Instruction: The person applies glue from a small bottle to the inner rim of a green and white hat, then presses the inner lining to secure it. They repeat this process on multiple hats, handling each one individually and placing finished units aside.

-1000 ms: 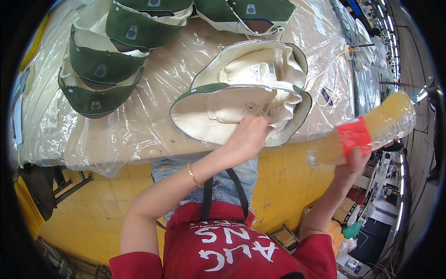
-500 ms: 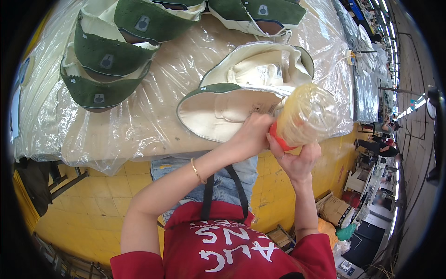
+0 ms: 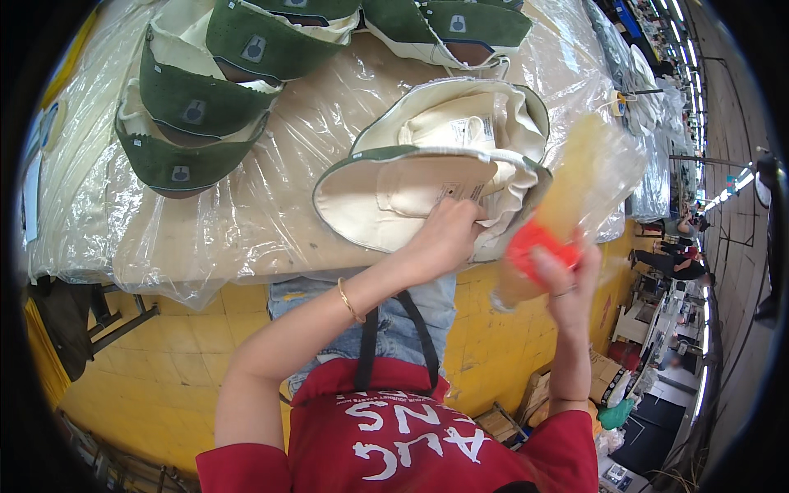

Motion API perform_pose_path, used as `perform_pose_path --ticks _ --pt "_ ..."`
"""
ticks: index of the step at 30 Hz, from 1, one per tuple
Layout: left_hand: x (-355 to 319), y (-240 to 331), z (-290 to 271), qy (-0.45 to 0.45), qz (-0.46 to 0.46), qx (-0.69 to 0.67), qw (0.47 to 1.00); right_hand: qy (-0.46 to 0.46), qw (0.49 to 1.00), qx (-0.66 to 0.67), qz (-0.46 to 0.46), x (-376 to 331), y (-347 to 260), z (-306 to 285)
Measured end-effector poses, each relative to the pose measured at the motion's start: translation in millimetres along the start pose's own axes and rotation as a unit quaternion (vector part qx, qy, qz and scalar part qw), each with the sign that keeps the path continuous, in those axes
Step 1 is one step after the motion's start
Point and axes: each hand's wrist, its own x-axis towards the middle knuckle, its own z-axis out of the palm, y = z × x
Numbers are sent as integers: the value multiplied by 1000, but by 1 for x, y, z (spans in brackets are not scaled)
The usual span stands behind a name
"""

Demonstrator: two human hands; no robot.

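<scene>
A plastic bottle (image 3: 585, 168) with a red band and yellowish contents is tilted in my right hand (image 3: 567, 283), smeared by motion; its narrow end points down and left. My left hand (image 3: 448, 237) reaches into the mouth of the nearer cream-lined green piece (image 3: 353, 201), which looks like a sewn bag. Its fingers are closed on the lining's edge, the tips partly hidden. Just behind lies a second such piece (image 3: 399, 111), open, showing an inner pocket and a white label.
Several green and cream pieces stand at the back left, such as a green bag (image 3: 152, 152), with another green bag (image 3: 485, 33) at the back. Clear plastic sheeting (image 3: 197, 238) covers the table. Yellow floor (image 3: 173, 345) shows below its near edge.
My right hand has swung the bottle to the right and tipped it, away from my left hand. My left hand stays at the nearer bag, with more of the lining's edge showing.
</scene>
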Motion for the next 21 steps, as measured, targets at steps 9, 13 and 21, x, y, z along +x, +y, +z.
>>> perform_pose_path --ticks 9,13,21 --pt "0 5 -5 -37 -18 -9 999 28 891 363 273 4 21 -111" --pt "1 10 -7 -50 -46 -16 998 92 897 290 321 3 49 -142" --pt "2 13 -8 -60 -56 -19 996 -278 895 134 321 -17 19 -148"
